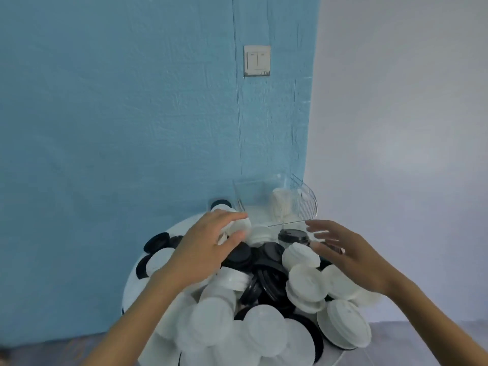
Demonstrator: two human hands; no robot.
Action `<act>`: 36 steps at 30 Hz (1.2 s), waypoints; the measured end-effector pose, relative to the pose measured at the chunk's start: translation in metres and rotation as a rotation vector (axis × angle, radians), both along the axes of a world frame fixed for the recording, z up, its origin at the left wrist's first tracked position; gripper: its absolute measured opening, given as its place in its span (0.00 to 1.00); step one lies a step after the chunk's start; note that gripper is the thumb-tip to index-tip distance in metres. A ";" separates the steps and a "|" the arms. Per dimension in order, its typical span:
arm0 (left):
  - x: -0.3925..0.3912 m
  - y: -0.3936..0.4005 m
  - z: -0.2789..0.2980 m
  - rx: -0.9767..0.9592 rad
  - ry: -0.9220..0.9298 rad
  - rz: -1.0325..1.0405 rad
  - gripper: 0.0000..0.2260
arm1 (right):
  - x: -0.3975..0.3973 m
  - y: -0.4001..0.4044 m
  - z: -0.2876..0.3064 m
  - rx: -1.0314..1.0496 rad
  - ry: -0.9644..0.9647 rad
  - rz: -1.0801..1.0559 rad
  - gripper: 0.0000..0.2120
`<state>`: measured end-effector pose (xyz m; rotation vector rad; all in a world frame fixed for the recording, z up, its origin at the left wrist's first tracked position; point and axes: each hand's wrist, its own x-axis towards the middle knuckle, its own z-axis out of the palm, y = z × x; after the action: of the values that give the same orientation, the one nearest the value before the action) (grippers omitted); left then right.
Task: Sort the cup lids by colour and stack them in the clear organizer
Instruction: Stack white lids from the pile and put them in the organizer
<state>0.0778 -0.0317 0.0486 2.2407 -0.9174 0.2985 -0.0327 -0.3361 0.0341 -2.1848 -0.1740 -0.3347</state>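
while left hand [208,249] clasps white lids [235,227] (partly hidden), organizer [274,204] blurs.

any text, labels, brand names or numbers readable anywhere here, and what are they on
None can be read.
Wall switch: small dark marks on its lower edge, too blurred to read.
White cup lids and black cup lids: raised moulding only, no legible lettering.
Clear organizer: no label visible.
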 end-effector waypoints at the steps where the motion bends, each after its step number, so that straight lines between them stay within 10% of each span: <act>1: -0.016 0.011 -0.011 -0.025 0.003 0.029 0.18 | -0.015 0.001 -0.012 -0.011 -0.016 -0.033 0.19; 14: -0.135 0.038 -0.136 -0.227 -0.141 0.386 0.25 | -0.061 0.098 -0.104 -0.308 -0.261 -0.089 0.27; 36: -0.093 0.022 -0.145 -0.210 -0.056 0.492 0.36 | -0.024 0.124 -0.113 -0.266 -0.237 -0.106 0.33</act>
<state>-0.0153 -0.0094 -0.0961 2.2401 -0.3280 0.6494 -0.0571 -0.2120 -0.0793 -2.4176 -0.2456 -0.6643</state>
